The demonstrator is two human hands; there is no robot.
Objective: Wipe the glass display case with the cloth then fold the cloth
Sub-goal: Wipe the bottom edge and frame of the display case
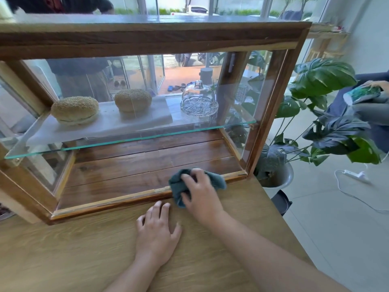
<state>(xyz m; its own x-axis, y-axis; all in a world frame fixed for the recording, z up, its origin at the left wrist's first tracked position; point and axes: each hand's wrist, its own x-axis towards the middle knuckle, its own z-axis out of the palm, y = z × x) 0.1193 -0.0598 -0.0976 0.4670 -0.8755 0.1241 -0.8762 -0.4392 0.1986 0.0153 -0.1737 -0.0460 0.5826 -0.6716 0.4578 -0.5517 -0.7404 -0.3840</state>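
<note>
The wood-framed glass display case [151, 39] stands open toward me on a wooden table [63, 260]. My right hand [202, 194] grips a bunched dark teal cloth [177, 186] and presses it on the case's front bottom rail, right of centre. My left hand [156, 234] lies flat with fingers spread on the table, just in front of the case. A glass shelf [130, 141] crosses the middle of the case.
On the shelf sit two sesame buns [74, 110] [133, 100] on white paper and a clear glass dome [199, 102]. A potted monstera [324, 114] stands right of the table. A person stands behind the case; another sits at far right. A white cable lies on the floor.
</note>
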